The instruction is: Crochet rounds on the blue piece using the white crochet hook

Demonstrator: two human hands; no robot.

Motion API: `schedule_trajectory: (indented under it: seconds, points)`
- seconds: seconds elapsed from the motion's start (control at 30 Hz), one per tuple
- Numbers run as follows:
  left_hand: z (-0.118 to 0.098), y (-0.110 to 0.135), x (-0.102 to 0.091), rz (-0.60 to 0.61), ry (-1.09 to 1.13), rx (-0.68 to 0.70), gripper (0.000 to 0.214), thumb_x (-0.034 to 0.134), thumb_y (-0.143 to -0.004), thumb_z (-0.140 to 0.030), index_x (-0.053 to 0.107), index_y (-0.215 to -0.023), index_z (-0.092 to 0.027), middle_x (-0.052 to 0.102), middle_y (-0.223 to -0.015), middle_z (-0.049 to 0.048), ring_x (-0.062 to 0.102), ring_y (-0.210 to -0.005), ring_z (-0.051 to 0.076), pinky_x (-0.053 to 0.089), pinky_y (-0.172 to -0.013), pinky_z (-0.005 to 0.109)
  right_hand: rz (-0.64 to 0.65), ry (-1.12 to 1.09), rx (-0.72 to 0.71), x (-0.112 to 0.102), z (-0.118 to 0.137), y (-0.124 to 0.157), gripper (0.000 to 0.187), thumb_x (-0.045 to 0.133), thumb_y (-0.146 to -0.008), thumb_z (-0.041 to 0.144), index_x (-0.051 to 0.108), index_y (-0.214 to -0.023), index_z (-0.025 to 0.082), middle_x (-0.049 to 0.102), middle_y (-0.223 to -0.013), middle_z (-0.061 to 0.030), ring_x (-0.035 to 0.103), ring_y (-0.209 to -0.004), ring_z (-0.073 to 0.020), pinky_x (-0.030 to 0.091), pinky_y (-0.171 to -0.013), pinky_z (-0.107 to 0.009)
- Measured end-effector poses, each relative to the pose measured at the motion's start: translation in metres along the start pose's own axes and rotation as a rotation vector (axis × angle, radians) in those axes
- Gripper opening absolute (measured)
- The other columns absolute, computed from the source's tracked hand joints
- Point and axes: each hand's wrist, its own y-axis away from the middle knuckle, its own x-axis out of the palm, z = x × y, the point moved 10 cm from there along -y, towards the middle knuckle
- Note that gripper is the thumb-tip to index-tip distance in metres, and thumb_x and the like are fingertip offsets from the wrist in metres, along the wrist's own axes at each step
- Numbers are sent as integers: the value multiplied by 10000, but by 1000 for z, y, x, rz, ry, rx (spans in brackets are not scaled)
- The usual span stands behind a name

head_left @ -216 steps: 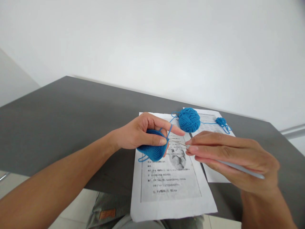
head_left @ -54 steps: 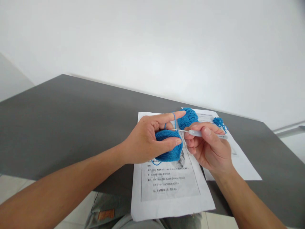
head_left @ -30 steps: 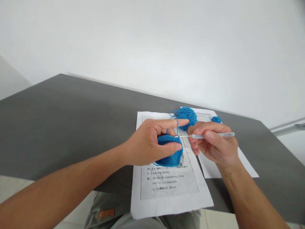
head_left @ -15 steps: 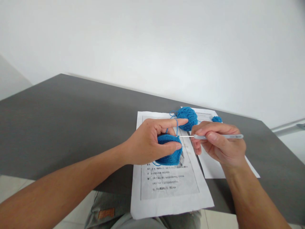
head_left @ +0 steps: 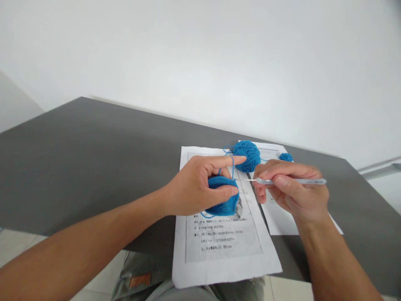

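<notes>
A blue crochet piece point(head_left: 223, 205), curved like a small cup, is pinched in my left hand point(head_left: 196, 184), thumb in front and other fingers behind. My left index finger points right, with a strand of blue yarn point(head_left: 233, 168) looped over it and running down to the piece's top edge. Between its thumb and fingers, my right hand point(head_left: 293, 186) grips a crochet hook point(head_left: 265, 181) with a grey handle, held level. The hook's thin metal tip meets the yarn at the upper right edge of the piece; the exact stitch is too small to tell.
Beneath my hands lies a printed sheet point(head_left: 225, 267), overhanging the front edge of the dark table point(head_left: 94, 167). A second sheet point(head_left: 283, 223) lies to its right. Behind my hands sit a ball of blue yarn point(head_left: 247, 150) and a small blue yarn bundle point(head_left: 286, 156). A white wall point(head_left: 200, 62) rises behind.
My right hand and the hook have shifted slightly to the right. My left hand keeps its hold on the crochet piece, almost unmoved.
</notes>
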Motion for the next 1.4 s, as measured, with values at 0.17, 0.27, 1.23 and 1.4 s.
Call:
schedule_trajectory:
  seconds: [0.17, 0.27, 1.23, 1.4]
  points:
    - [1, -1, 1, 4, 13, -9, 670, 722, -862, -213, 647, -1517, -95, 609, -779, -28, 474, -651, 97, 427, -623, 242, -1, -21, -6, 1, -1, 0, 122, 803, -956, 279, 884, -1014, 209, 789, -768, -69, 738, -564, -179, 618, -410, -261]
    - [1, -1, 1, 8, 20, -13, 683, 726, -861, -212, 634, -1526, -87, 610, -787, -26, 480, -661, 97, 426, -634, 247, 7, -35, 8, 2, -4, 1, 125, 802, -956, 293, 884, -1013, 217, 795, -767, -69, 744, -570, -185, 616, -409, -260]
    - [4, -3, -2, -49, 43, -28, 798, 739, -844, -195, 529, -1600, -57, 549, -723, -66, 421, -595, 78, 387, -552, 229, 21, 270, -74, -3, 11, 11, 184, 740, -994, 172, 860, -1115, 243, 803, -834, -50, 772, -625, -188, 652, -530, -323]
    - [5, -2, -5, -96, 41, -33, 782, 738, -853, -204, 543, -1601, -88, 562, -732, -52, 431, -594, 76, 375, -541, 219, -16, 308, -103, -1, 15, 13, 200, 740, -989, 158, 862, -1116, 252, 801, -820, -39, 769, -608, -188, 645, -523, -334]
